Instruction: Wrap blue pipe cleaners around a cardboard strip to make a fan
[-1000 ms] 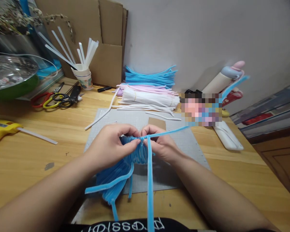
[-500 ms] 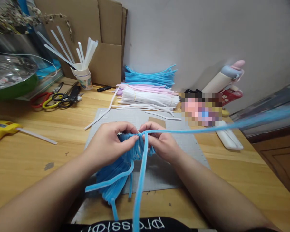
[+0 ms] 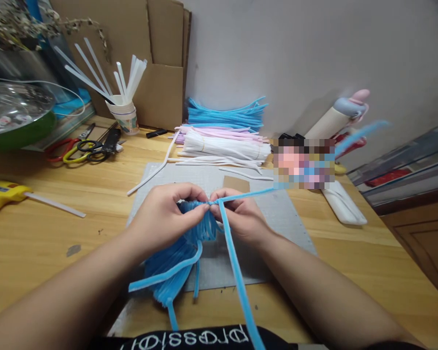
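Blue pipe cleaners, bent into a dense looped piece [image 3: 171, 267], hang below and between my hands over a grey cutting mat [image 3: 248, 270]. My left hand [image 3: 171, 211] pinches the looped piece's top edge between thumb and index finger. Close beside it, my right hand [image 3: 243, 214] pinches where a long blue pipe cleaner [image 3: 235, 260] joins that edge. One end of this pipe cleaner runs down toward my body, and the other reaches out to the upper right. Shorter blue ends stick out at the lower left. My fingers partly cover the joint.
Blue [image 3: 224, 115], pink and white pipe cleaner bundles [image 3: 226, 146] lie behind the mat. Scissors [image 3: 89, 150], a paper cup [image 3: 123, 116] of white sticks and a yellow glue gun [image 3: 5, 197] are at left. A bottle [image 3: 332, 116] and white packet [image 3: 345, 204] are at right.
The long pipe cleaner's lower end has swung right, and its far end has shifted, now slanting upward instead of reaching the right edge. Both hands stay nearly in place, still pinching.
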Demonstrator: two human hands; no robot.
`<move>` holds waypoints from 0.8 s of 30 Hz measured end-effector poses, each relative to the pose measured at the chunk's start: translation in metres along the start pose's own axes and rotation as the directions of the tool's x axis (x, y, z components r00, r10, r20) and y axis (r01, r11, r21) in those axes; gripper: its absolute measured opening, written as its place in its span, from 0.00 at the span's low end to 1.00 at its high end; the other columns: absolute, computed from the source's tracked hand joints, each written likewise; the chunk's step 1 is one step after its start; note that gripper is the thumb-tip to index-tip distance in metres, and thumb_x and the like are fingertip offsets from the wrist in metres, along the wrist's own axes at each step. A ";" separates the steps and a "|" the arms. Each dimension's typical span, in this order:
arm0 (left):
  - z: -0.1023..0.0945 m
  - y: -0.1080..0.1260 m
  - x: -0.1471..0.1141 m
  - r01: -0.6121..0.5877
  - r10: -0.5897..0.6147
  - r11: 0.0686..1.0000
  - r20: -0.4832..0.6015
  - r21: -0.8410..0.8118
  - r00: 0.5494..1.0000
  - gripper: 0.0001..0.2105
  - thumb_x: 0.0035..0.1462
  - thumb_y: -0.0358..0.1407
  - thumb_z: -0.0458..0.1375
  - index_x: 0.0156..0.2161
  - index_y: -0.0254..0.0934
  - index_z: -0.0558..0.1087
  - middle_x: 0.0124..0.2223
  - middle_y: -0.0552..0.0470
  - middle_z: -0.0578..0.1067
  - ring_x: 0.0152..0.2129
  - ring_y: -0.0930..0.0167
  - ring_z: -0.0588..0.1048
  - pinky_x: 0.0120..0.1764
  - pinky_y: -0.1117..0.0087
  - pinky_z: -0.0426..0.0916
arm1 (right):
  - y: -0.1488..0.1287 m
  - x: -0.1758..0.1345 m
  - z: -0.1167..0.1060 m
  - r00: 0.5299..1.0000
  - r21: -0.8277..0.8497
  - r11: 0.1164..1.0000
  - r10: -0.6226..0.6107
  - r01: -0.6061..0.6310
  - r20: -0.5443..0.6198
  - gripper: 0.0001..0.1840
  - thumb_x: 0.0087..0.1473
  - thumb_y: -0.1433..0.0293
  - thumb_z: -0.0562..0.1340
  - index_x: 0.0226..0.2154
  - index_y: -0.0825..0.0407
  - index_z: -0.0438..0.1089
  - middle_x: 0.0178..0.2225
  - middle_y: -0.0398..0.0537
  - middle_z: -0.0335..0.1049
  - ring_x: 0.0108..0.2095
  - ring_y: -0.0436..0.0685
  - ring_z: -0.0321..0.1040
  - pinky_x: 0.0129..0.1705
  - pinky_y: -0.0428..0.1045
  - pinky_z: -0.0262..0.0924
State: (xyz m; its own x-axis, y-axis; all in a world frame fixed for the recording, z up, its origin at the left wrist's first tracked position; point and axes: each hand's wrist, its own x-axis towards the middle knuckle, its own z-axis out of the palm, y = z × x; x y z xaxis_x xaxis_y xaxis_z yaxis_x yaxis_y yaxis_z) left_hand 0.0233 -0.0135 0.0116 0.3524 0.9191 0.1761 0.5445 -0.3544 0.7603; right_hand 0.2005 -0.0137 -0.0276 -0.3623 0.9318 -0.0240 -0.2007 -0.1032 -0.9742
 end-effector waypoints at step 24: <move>-0.001 -0.001 0.000 -0.220 0.228 0.960 -0.027 0.175 0.973 0.03 0.53 0.32 0.58 0.33 0.39 0.75 0.30 0.57 0.77 0.29 0.72 0.72 0.37 0.68 0.60 | 0.006 0.000 0.000 0.999 0.188 0.981 -0.039 0.044 -0.034 0.09 0.47 0.63 0.67 0.31 0.51 0.73 0.23 0.41 0.68 0.24 0.47 0.63 0.28 0.45 0.60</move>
State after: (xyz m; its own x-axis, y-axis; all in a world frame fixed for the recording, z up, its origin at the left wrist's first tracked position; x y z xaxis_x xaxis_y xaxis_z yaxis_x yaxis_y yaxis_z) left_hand 0.0215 -0.0128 0.0116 0.4469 0.8184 0.3612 0.5783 -0.5724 0.5813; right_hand 0.1989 -0.0143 -0.0334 -0.3233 0.9463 0.0060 -0.3838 -0.1254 -0.9149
